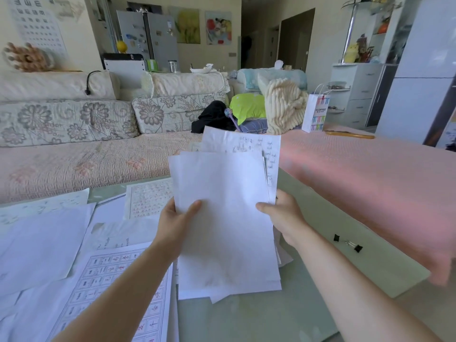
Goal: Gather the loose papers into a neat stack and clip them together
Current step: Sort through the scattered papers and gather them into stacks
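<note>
Left hand (176,218) pinching the left edge of a bundle of papers (227,225), thumb laid across the blank front sheet, remaining fingers hidden behind. Right hand (283,215) closed on the opposite edge, thumb likewise on the front. Bundle held up off the pale green surface (259,317), tilted away from the camera, edges not squared — sheets fanned out at top and bottom, a handwritten page (256,144) poking out behind the top right corner. More loose sheets (44,243) spread flat over the left part of the surface, among them a printed grid page (118,287) with boxed characters, partly under the left forearm, and another practice sheet (149,201) further back. Two black binder clips (348,243) lying to the right on the surface, well apart from the bundle, close to the edge of a pink bedspread (365,183). Floral sofa cushions (74,122) behind, and a white paper bag (317,112) standing on the pink cover.
</note>
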{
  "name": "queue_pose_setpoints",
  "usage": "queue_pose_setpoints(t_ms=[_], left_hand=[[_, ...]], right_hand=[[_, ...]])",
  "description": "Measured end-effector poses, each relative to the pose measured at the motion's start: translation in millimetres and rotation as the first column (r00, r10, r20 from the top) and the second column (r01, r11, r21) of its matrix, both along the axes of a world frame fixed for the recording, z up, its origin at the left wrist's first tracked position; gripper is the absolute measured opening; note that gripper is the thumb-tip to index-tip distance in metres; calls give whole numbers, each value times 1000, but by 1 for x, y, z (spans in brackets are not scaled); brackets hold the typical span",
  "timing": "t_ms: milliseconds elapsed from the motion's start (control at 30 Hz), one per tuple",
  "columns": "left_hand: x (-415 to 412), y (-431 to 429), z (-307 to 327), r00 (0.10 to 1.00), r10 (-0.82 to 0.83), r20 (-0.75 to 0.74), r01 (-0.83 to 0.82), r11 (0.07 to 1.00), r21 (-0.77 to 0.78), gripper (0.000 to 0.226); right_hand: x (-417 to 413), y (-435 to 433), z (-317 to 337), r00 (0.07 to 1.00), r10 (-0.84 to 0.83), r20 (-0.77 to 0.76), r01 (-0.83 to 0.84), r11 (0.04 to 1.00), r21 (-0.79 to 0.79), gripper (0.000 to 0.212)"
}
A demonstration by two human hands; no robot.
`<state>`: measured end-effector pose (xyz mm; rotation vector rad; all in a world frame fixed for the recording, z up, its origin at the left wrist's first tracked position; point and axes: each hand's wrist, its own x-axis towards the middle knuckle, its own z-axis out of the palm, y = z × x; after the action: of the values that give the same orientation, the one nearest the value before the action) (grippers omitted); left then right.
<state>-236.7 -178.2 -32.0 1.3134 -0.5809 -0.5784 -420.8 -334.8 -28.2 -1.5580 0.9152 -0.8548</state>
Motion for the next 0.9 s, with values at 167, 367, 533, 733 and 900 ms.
queue_pose_setpoints(t_ms=[167,367,533,733,900], left_hand=[[-12,11,41,992,33,119,-25,997,-67,20],[-34,31,76,943,147,299,-117,986,-115,44],[-43,45,82,943,208,259,-176,974,-143,41],[-50,52,67,957,154,245,-146,988,-49,34],[-45,54,55,965,88,247,-105,993,56,30]], right_hand=[[-8,31,43,977,-33,211,79,975,-209,29],[-13,59,64,971,50,235,-5,982,-191,29],[-20,65,62,993,43,107,-26,988,-154,32],[-27,73,57,998,63,27,-59,989,-138,29],[-25,76,54,999,26,-32,-31,986,-163,32]])
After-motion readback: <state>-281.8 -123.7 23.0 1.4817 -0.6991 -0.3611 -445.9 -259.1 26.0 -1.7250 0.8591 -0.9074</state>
